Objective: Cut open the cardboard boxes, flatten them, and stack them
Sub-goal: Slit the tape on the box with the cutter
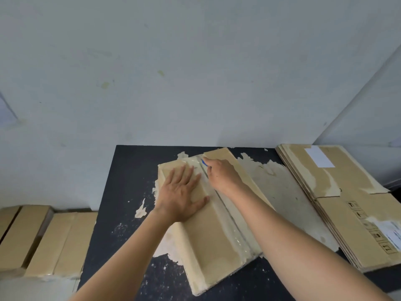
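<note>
While my left hand [183,192] lies flat on the left flap of the taped box [214,246] on the counter [121,181], my right hand [219,174] grips a blue cutter [204,162] at the seam's far end; flattened boxes [347,203] lie stacked to the right.

The right hand [221,174] is hiding all but the tip of a blue tool [204,162]; the stack of flattened boxes [347,213] is running off the right edge.

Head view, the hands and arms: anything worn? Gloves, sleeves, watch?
Nothing worn that shows. The left hand and the right hand have no gloves and no rings visible. The left forearm and the right forearm are uncovered down to the frame edge: no sleeve, watch or bracelet in view.
</note>
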